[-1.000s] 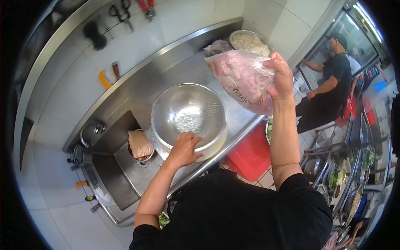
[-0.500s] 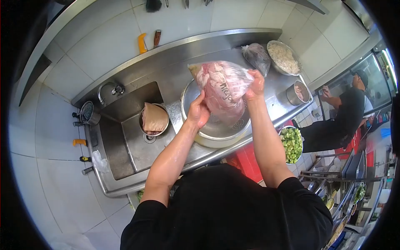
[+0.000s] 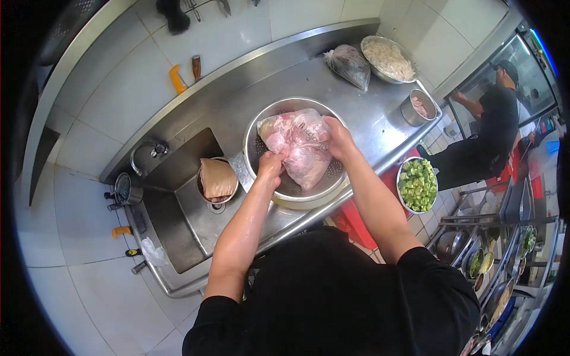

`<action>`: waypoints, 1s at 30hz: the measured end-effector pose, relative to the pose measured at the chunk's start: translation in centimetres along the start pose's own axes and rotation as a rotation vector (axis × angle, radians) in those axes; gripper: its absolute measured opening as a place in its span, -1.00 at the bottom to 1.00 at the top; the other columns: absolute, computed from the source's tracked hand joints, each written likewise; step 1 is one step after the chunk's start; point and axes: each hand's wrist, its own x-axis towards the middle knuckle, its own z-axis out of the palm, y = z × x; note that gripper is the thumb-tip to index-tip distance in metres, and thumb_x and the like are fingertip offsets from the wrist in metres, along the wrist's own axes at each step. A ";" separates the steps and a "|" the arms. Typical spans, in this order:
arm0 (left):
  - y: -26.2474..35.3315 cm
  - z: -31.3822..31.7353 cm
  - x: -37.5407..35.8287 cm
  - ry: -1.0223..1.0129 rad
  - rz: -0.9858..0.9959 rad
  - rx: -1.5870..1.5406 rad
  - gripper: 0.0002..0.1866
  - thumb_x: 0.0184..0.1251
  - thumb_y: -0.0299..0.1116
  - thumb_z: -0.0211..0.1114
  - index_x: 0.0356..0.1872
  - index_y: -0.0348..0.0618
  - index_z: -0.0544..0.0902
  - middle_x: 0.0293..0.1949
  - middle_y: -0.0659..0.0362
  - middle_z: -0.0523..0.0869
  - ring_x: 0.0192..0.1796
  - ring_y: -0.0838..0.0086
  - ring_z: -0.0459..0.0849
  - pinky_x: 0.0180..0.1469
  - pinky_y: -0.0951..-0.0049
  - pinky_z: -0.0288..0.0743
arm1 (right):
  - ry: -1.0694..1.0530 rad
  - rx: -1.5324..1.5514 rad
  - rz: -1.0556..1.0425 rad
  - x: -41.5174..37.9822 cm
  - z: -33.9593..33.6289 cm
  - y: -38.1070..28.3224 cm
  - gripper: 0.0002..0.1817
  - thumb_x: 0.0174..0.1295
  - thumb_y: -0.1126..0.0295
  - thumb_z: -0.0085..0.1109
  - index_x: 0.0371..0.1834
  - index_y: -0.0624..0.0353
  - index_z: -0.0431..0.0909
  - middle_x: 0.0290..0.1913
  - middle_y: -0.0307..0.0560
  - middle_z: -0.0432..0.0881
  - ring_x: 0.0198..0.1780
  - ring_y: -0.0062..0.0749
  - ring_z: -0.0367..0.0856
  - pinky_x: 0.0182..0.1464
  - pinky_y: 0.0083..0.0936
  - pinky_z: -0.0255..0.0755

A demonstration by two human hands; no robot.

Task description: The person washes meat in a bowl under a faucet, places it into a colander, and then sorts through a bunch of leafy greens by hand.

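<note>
A clear plastic bag of pale pink raw meat, with dark handwriting on it, is between my two hands over a metal colander. My left hand pinches the bag at its near left side. On the bag's right end, my right hand has its fingers closed around the plastic. The bag appears to sit down inside the colander's rim. Under the colander, the edge of a pale yellowish basin shows.
Left is a sink holding a pot with a slab of skin-on meat. Farther back are a dark bag, a bowl of pale pieces and a metal pot. Chopped greens stand at right; a person is beyond.
Both hands have lowered the bag of meat from above the colander into its opening. My left hand now pinches the plastic where it earlier supported the bag's side. The view has shifted slightly.
</note>
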 end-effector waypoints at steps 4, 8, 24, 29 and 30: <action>-0.1 0.2 0.1 0.023 -0.042 -0.002 -0.79 0.34 -0.39 0.26 -0.06 -0.16 0.53 -0.11 0.17 0.64 -0.07 0.37 0.61 0.07 0.24 0.45 | -0.058 -0.349 -0.071 -3.1 -0.1 -2.7 -0.30 0.29 0.19 0.17 0.44 0.21 0.17 0.23 0.04 0.47 -0.13 -0.33 0.59 -0.08 -0.45 0.48; -0.4 -0.5 0.5 -0.020 -0.074 -0.089 -0.71 0.34 -0.29 0.23 0.01 -0.17 0.52 -0.08 0.15 0.62 0.00 0.34 0.57 0.13 0.23 0.41 | -0.067 -0.877 -0.363 -3.5 -0.7 -0.8 -0.10 0.17 0.06 0.29 0.50 0.14 0.06 0.42 0.25 0.25 0.40 0.07 0.27 0.35 -0.28 0.26; -0.2 0.2 -0.1 -0.051 0.113 0.245 -0.77 0.25 -0.53 0.20 -0.07 -0.18 0.49 -0.17 0.15 0.62 -0.13 0.41 0.61 0.00 0.36 0.51 | 0.086 -1.580 -0.578 -7.1 5.7 2.7 -0.19 -0.06 0.14 0.38 0.32 0.05 0.30 0.14 0.22 0.44 0.17 0.13 0.45 0.20 0.07 0.32; -1.3 1.1 -1.1 0.006 0.484 0.741 -0.65 0.12 -0.60 0.19 0.00 -0.33 0.50 -0.03 -0.05 0.57 -0.01 0.21 0.60 0.10 0.29 0.47 | 0.045 -1.709 -0.495 -5.9 6.1 2.0 -0.33 0.00 0.20 0.38 0.20 0.08 0.34 0.01 0.19 0.54 0.12 0.13 0.51 0.05 -0.06 0.49; -1.8 1.1 -0.9 -0.016 0.586 0.894 -0.56 0.10 -0.61 0.19 0.08 -0.33 0.47 0.08 -0.13 0.52 0.06 0.13 0.59 0.14 0.25 0.46 | 0.054 -1.707 -0.498 -5.6 6.0 2.1 -0.33 0.00 0.20 0.38 0.20 0.08 0.34 0.01 0.19 0.54 0.12 0.13 0.51 0.05 -0.06 0.49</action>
